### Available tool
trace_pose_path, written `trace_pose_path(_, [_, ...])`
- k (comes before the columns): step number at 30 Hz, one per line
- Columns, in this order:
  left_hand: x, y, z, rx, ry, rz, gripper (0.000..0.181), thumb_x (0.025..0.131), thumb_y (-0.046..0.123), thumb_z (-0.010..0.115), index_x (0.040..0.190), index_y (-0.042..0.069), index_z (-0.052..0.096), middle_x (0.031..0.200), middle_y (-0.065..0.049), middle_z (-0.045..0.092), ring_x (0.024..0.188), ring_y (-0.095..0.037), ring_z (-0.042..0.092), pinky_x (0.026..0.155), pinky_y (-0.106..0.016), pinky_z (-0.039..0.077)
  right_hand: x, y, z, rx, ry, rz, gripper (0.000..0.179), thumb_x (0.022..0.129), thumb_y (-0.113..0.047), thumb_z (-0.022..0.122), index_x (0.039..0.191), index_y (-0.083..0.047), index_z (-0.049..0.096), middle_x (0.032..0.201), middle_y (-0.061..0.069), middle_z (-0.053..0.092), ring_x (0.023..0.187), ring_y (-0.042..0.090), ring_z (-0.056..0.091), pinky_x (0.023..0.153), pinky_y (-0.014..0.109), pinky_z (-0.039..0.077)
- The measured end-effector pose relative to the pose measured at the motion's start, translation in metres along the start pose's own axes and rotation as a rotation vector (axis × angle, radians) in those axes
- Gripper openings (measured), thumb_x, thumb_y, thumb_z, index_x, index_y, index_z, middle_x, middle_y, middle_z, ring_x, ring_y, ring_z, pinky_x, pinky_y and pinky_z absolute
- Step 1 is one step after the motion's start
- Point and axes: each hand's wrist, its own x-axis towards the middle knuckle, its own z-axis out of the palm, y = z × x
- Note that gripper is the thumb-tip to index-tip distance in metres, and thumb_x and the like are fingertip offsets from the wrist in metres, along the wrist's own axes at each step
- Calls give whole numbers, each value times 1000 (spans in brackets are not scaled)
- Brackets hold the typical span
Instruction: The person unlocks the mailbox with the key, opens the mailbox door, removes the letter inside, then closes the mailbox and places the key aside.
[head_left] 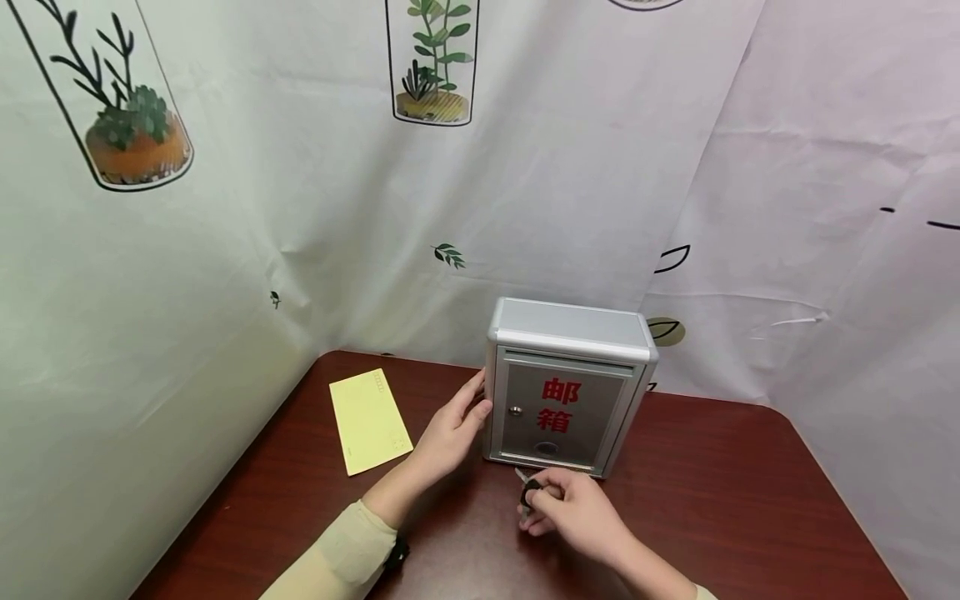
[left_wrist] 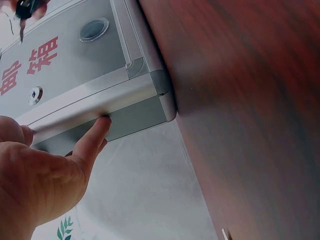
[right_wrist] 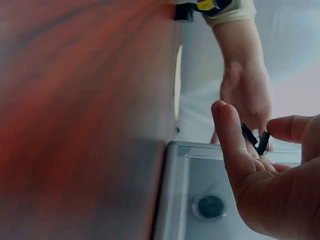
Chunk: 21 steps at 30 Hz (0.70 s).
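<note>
A silver metal mailbox (head_left: 596,417) with red characters stands upright on the table, its front door closed. A round keyhole lock (head_left: 515,411) sits on the door's left side. My left hand (head_left: 447,437) rests against the mailbox's left side; in the left wrist view its extended finger (left_wrist: 95,137) presses the side panel, with the thumb by the front edge. My right hand (head_left: 577,508) pinches small black-headed keys (head_left: 531,493) between thumb and fingers, just in front of the mailbox's lower edge. One key blade points up and left toward the door.
A yellow envelope (head_left: 371,421) lies flat on the dark red table (head_left: 720,500), left of the mailbox. Behind the table hangs a white curtain (head_left: 337,208) printed with plants. A narrow slot (head_left: 570,360) runs along the mailbox's upper front.
</note>
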Motion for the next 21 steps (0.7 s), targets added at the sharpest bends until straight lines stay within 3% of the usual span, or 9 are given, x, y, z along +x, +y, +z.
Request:
trace_pose_path(10, [-1,2,-2,0,-13,-16,60,119,31,57,176,25,38,172,-5,49,148,-26,58,109,-43,59,-9,19,-5,-7,-83,41,14,105,-2,65,107,9,73,89,15,79,79,32,81,67,37,68])
trace_pose_path(21, [0,3,-1,-17,-6,-7,60,118,28,58,175,21,39,172,-8,50,148,-30,58,109,-48,58,-11,23,-9,-113,-113,56,12,105,-4,66,104,4,75,86,12,79,74,30,80,62,36,66])
